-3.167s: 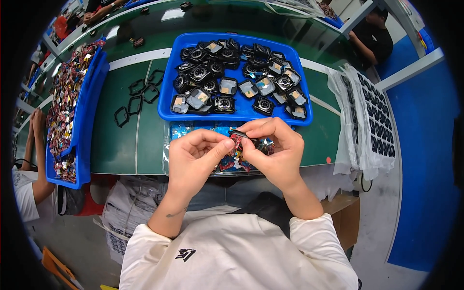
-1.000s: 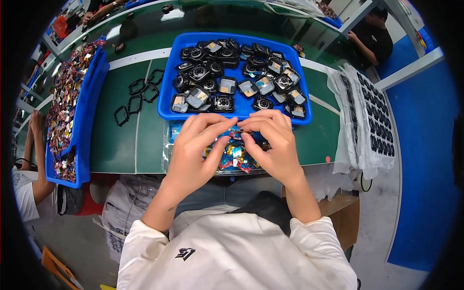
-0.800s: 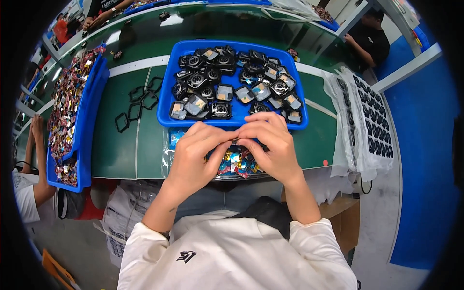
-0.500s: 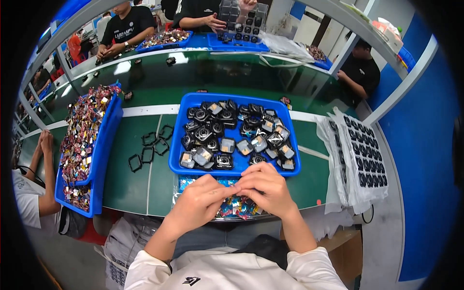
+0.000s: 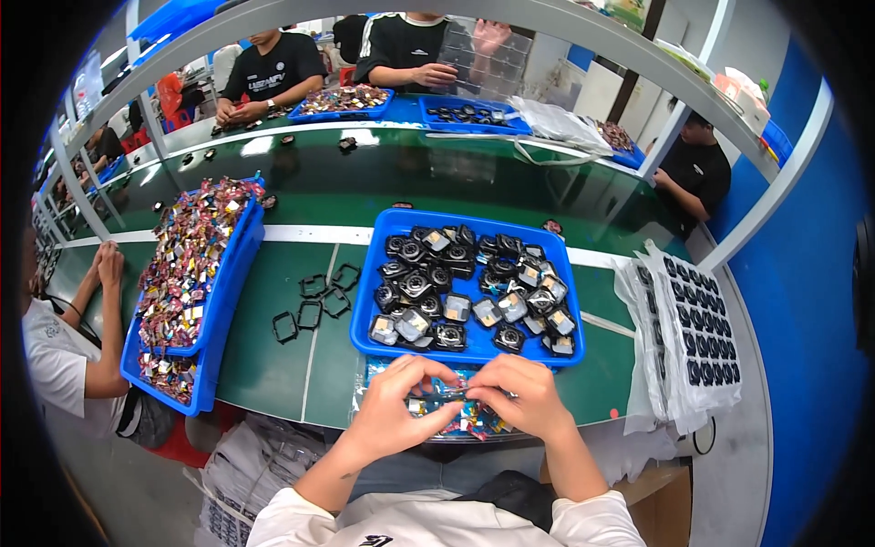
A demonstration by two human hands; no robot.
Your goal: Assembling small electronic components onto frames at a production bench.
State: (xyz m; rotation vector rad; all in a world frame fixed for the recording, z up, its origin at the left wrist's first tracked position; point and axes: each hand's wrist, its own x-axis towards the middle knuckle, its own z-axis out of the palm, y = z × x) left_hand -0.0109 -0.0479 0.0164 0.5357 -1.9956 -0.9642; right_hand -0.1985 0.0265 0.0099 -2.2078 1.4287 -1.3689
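My left hand (image 5: 401,410) and my right hand (image 5: 524,394) meet in front of the blue tray (image 5: 363,292). Between their fingertips is a small, thin dark piece (image 5: 441,397), too small to identify. The right thumb and fingers pinch one end; the left thumb and forefinger curve around the other. Black smartwatch housings (image 5: 416,284) lie heaped in the tray, some with round sensor backs up, others showing square grey faces. Below my hands, partly covered by them, sits a clear bag of small colourful parts (image 5: 480,422).
Several black square frames (image 5: 310,314) lie left of the tray. Further left stand stacked blue trays (image 5: 239,273) of small foil-coloured parts. Plastic-wrapped sheets of black parts (image 5: 702,319) are at right. Co-workers sit across the green belt (image 5: 401,173) and at left; a metal shelf frame (image 5: 775,214) runs overhead.
The view has shifted, so the bench sits lower and further right. My fingers have opened out around the thin dark piece, now visible. Across the belt, a co-worker's clear compartment tray now looks emptied.
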